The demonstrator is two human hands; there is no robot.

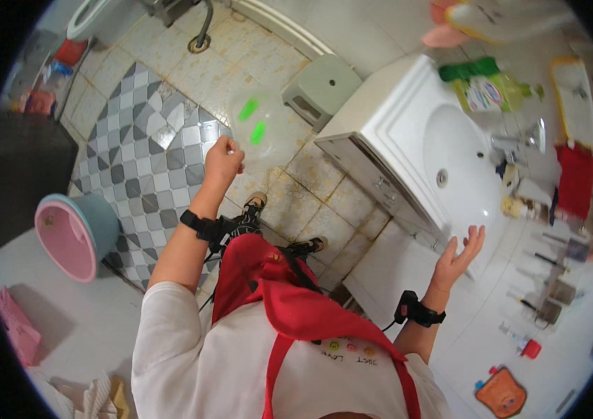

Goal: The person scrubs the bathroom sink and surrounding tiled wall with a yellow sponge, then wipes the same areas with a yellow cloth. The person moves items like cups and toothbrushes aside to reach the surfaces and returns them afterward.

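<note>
My left hand (224, 159) is held out over the tiled floor, its fingers pinched closed. From them spreads a thin see-through plastic piece with two bright green patches (257, 133); its exact kind is hard to make out. My right hand (458, 257) hangs apart from anything, fingers spread, by the near corner of the white washbasin (408, 91). A green stool (331, 87) stands on the floor beyond the plastic piece, against the basin cabinet (373, 178).
On the basin's ledge stands a yellow-green pump bottle (495, 92) near the tap (520, 143). At left, a pink basin (66, 241) leans against a blue tub (104, 223). A grey patterned mat (146, 164) covers part of the floor. Toothbrush holders (558, 293) line the right wall.
</note>
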